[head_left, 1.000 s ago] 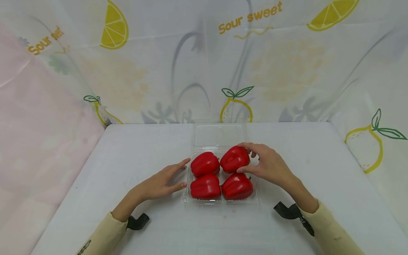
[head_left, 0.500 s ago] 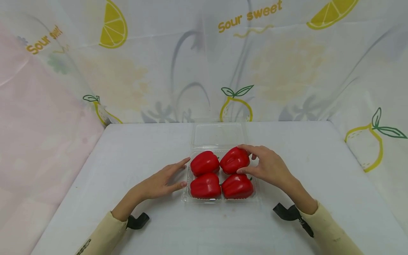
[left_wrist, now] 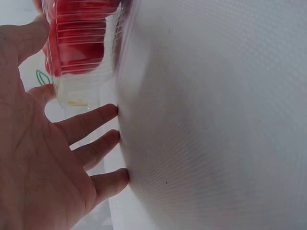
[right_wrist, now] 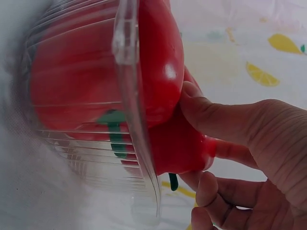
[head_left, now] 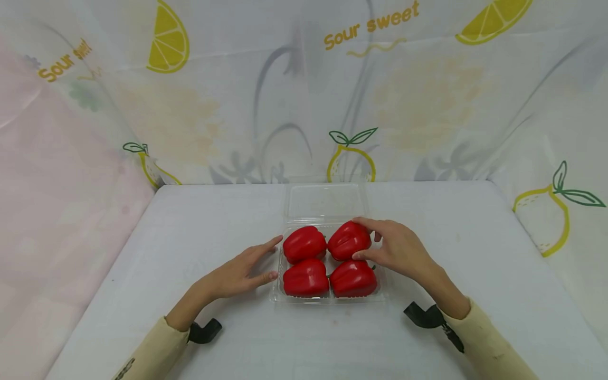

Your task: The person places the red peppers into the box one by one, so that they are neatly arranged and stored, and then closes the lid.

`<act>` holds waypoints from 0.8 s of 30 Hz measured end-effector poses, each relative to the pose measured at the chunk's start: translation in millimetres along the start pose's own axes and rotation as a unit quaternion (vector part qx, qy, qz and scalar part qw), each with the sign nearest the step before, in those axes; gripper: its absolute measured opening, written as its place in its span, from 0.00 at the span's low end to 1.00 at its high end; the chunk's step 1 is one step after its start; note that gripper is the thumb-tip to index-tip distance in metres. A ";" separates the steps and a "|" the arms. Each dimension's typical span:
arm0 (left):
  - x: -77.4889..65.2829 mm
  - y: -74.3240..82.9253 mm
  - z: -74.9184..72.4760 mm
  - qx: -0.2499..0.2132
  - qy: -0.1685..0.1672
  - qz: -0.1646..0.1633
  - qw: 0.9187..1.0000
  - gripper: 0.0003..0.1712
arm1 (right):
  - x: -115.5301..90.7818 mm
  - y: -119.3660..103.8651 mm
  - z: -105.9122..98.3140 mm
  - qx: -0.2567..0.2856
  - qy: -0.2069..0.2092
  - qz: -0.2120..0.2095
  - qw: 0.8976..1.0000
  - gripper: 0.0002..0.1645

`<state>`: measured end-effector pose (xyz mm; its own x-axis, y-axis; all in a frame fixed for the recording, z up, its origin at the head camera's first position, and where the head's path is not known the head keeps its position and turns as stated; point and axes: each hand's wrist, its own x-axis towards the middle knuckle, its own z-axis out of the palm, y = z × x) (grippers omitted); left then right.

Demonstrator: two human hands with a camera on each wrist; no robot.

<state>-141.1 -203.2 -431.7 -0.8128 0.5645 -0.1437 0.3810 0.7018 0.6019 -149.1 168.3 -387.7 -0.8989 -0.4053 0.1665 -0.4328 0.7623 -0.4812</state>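
Observation:
Several red bell peppers sit in a transparent plastic clamshell box (head_left: 328,301) in the middle of the table. My right hand (head_left: 404,248) grips the far-right bell pepper (head_left: 349,241) between thumb and fingers; in the right wrist view that pepper (right_wrist: 177,148) sits behind the near-right one (right_wrist: 163,62). Just left of the box, my left hand (head_left: 239,272) has its fingers spread, holding nothing. In the left wrist view, several fingertips of the left hand (left_wrist: 57,153) touch the table, while its thumb is close to the box wall (left_wrist: 79,52).
The box's transparent lid (head_left: 325,200) lies folded back behind the peppers, near the rear curtain (head_left: 285,105). A white cloth covers the table (head_left: 214,211). Black wrist-camera mounts (head_left: 205,331) stick out below both sleeves.
The far-right bell pepper has turned slightly in my right hand and sits a little lower, the hand moving slightly towards me with it. My left hand stays in place.

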 end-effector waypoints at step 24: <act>3.2 -0.7 -2.1 -0.004 0.004 0.065 0.998 0.38 | 5.3 -5.0 -1.4 -0.012 -0.028 0.012 0.999 0.40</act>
<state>-144.8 -202.8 -430.9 -0.7601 0.6473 -0.0570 0.4806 0.6191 0.6211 -151.9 163.1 -383.2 -0.9043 -0.4137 0.1053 -0.4126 0.7840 -0.4637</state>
